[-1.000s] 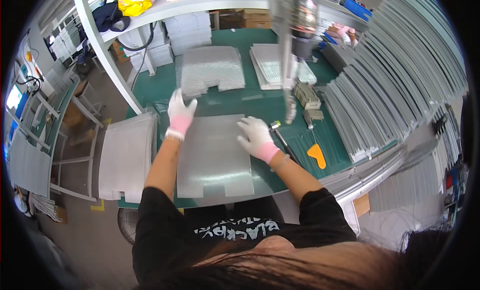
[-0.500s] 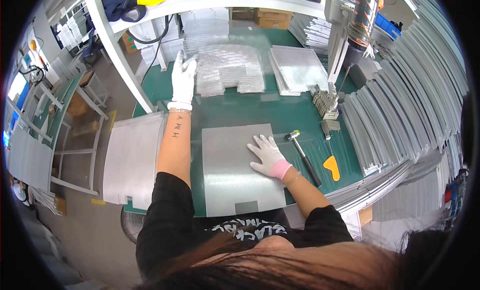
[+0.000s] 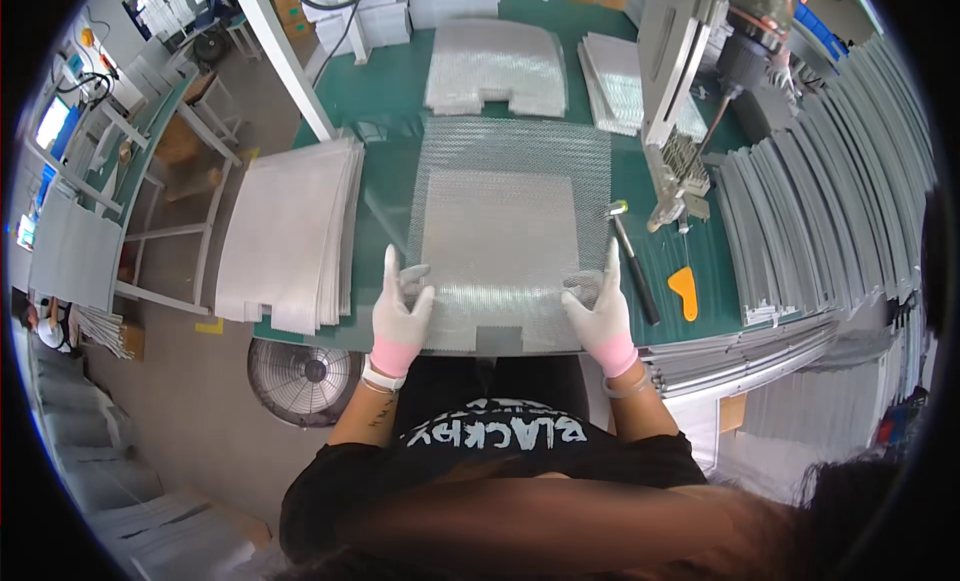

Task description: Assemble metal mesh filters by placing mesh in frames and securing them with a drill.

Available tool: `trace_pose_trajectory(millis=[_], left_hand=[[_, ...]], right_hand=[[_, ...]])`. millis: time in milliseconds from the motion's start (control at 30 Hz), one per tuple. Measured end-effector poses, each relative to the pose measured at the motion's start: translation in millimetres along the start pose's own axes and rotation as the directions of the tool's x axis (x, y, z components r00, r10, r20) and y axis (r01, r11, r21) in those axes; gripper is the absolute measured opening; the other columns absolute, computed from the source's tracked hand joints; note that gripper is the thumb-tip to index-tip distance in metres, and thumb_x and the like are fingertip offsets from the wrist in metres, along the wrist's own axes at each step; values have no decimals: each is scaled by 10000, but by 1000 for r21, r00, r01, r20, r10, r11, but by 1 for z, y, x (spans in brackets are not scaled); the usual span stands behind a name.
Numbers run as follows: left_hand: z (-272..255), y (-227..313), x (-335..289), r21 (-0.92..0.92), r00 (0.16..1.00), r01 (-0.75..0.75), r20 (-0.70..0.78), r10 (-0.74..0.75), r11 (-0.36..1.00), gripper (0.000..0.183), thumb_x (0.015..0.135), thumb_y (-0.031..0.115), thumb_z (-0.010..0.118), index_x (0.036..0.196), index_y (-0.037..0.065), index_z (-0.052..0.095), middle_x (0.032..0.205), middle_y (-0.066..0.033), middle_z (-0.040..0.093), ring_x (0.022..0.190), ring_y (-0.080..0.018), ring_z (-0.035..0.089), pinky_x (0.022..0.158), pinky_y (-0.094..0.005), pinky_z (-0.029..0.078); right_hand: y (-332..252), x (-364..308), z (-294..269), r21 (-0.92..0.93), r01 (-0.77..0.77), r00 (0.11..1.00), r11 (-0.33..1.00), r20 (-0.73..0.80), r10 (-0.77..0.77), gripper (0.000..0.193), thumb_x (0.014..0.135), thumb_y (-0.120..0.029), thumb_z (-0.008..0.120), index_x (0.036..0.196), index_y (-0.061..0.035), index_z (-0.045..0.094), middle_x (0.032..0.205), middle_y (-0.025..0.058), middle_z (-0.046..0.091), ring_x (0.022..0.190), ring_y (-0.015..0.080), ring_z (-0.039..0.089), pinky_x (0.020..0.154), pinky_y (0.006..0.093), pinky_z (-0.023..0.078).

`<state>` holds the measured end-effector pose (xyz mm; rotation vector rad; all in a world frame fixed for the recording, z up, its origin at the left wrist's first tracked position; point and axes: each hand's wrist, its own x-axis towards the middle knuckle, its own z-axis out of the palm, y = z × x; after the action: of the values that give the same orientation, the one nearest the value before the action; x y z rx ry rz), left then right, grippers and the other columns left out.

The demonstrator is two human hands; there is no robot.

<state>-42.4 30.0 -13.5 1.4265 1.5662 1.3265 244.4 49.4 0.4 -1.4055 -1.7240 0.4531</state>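
Note:
A see-through metal mesh sheet (image 3: 510,141) is over a smaller grey ribbed panel (image 3: 500,221) at the bench's front edge. My left hand (image 3: 402,316), in a white glove with a pink cuff, is at the mesh's left side, thumb over it and some fingers showing greyish through it. My right hand (image 3: 602,316), gloved alike, holds the right side the same way. Both index fingers point forward along the edges. A dark notch (image 3: 499,340) shows at the near edge. Whether the mesh touches the panel throughout, I cannot tell.
Mesh sheets (image 3: 497,66) are stacked at the back, with more panels (image 3: 612,81) beside them. Another stack (image 3: 285,231) stands left. A hammer (image 3: 635,266) and a yellow-handled tool (image 3: 684,291) lie right, below a mounted tool (image 3: 735,66). Many panels (image 3: 830,181) line the far right.
My left hand has come back from the rear stack to the front, and a mesh sheet is now over the panel. My right hand has moved from the panel's top to the right edge.

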Motion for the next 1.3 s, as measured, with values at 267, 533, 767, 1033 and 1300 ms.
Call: trace_pose_trajectory(millis=[267,533,767,1033,1300], left_hand=[[4,-22,-25,534,966,-246,64,251,809,496,812,155,711,1264,11,567,883,-134,620,797,-320,616,713,-409,492],[10,-29,-25,606,970,-238,114,213,759,486,819,168,702,1260,19,560,909,-136,644,824,-327,627,720,-421,501],[11,-38,-24,633,966,-253,127,225,732,485,820,176,698,1262,33,560,916,-138,645,835,-326,625,733,-424,501],[12,-39,-21,636,966,-256,136,221,728,483,818,192,696,1258,39,569,901,-140,629,833,-331,618,742,-419,501],[6,-16,-4,705,986,-90,160,-35,704,522,810,224,692,1309,132,570,1184,-170,576,1083,-374,552,930,-484,448]], right_hand=[[6,-13,7,-83,-372,900,924,212,381,1027,780,-180,747,1539,-13,75,1183,260,610,793,343,655,729,403,531],[32,-19,21,-219,-183,974,958,91,207,996,771,-174,748,1540,-24,133,989,137,645,767,256,627,701,332,512],[30,-22,24,-236,-243,941,941,176,287,943,799,-229,740,1527,-35,174,1153,214,607,962,356,644,809,396,528],[32,-22,23,-286,-208,943,935,195,270,739,803,-241,732,1418,-26,383,1291,220,561,1112,385,596,914,413,508],[11,21,-5,-520,-184,803,834,410,433,583,818,-411,694,1289,-100,548,1162,218,580,1044,379,611,883,420,511]])
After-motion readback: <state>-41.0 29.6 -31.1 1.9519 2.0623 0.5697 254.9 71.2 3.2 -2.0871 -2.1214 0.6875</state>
